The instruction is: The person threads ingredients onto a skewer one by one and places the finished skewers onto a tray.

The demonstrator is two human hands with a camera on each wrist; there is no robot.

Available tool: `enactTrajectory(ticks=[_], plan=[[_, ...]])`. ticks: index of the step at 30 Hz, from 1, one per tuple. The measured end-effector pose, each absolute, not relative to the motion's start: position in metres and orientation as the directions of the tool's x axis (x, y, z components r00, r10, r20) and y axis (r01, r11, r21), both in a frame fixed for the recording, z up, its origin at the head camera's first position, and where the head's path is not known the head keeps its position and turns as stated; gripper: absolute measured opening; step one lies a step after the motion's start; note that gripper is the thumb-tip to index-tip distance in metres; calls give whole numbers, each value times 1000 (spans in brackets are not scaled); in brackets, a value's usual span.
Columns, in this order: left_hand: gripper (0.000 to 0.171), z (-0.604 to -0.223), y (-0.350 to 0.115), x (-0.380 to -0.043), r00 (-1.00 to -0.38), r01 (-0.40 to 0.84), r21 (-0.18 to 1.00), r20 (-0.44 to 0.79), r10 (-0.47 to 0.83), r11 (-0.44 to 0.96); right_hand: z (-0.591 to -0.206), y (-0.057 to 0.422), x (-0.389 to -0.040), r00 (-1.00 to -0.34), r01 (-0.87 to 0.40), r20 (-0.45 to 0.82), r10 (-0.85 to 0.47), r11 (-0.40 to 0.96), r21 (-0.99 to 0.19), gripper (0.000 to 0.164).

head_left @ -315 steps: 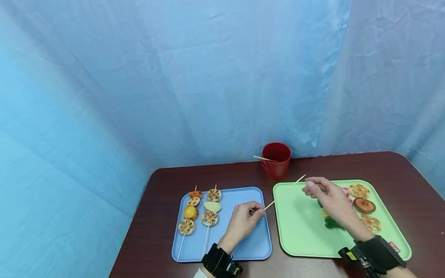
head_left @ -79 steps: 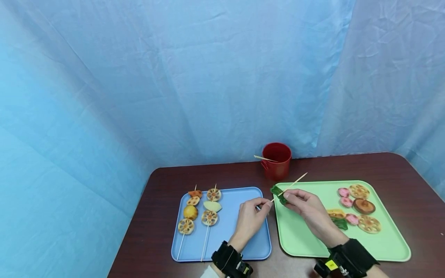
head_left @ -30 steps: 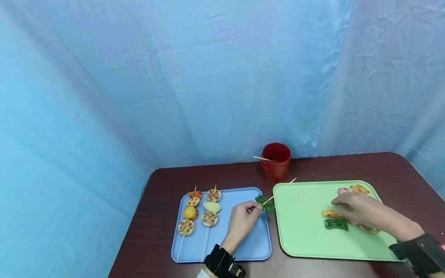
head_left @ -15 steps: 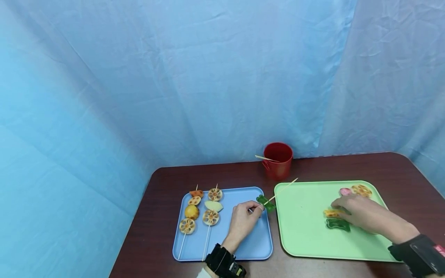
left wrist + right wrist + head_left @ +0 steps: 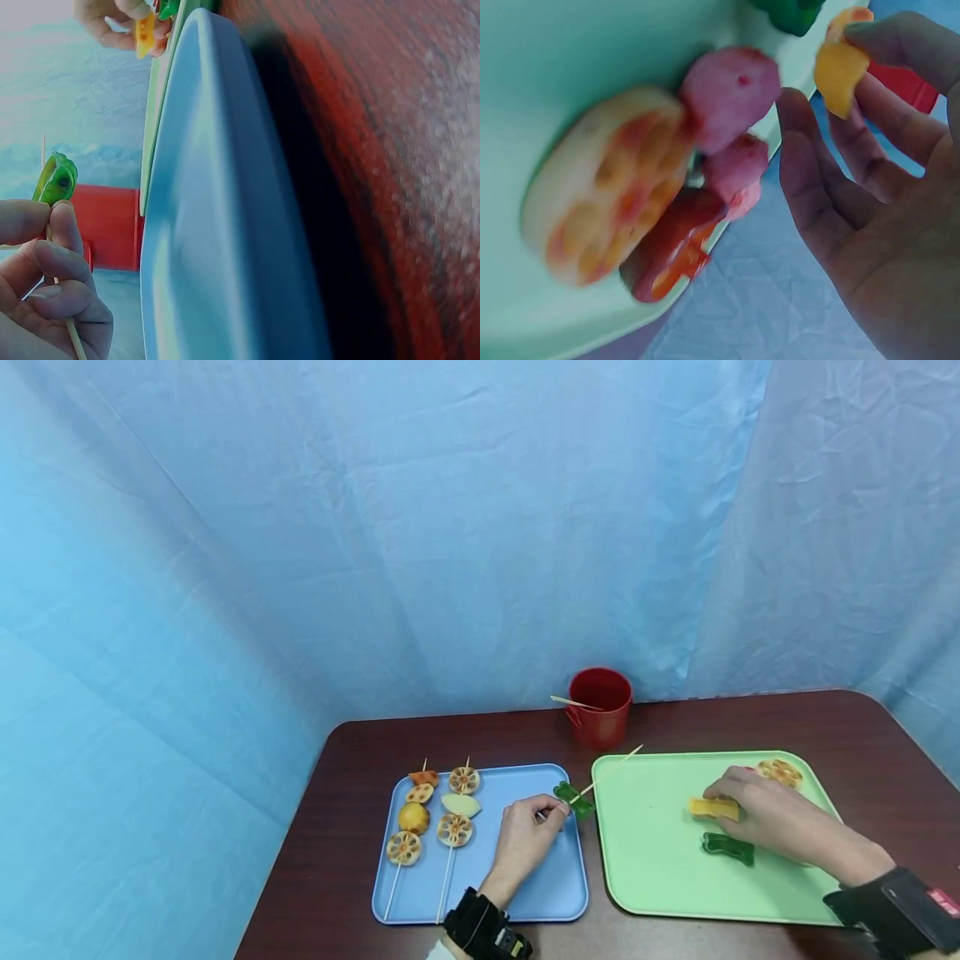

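My left hand (image 5: pixel 528 835) pinches a wooden skewer (image 5: pixel 615 767) near the right edge of the rectangular blue tray (image 5: pixel 551 893). My right hand (image 5: pixel 776 814) clamps an elongated yellow piece (image 5: pixel 710 807).

- Pale blue cloth (image 5: pixel 480 527) hangs behind the dark surface (image 5: pixel 787 722) and along its left side, filling most of the head view.
- Wrinkles and long soft folds cross the cloth, brighter at far left, greyer at upper right.
- The surface is reddish-brown with rounded far corners; its near part carries a dull sheen.
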State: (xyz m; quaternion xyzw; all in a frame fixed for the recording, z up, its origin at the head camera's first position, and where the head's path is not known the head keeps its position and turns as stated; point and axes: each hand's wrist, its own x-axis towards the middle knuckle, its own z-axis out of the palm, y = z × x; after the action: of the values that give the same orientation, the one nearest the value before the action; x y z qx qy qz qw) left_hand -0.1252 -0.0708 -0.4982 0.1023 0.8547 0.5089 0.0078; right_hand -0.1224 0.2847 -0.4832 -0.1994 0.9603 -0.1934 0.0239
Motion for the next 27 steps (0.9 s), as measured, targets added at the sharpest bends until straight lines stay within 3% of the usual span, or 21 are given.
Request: enactTrajectory(ticks=[9,18,22,27], plan=[[15,-498,-71,-124,-979,163,876,86,186,454,-473,270,-125,-970,-186,-8,-244,762,-620,35],[15,-497,-71,-122,-979,157,877,79,186,454,-469,251,-130,-986,-10,-80,-150,520,-854,50],[15,-498,-71,-121,-978,164,877,83,192,451,-470,243,-131,-993,24,-72,-98,428,-903,54],[16,-497,-70,-120,-975,170,883,86,205,438,-471,234,-130,-1000,1,-14,-27,427,-904,53]])
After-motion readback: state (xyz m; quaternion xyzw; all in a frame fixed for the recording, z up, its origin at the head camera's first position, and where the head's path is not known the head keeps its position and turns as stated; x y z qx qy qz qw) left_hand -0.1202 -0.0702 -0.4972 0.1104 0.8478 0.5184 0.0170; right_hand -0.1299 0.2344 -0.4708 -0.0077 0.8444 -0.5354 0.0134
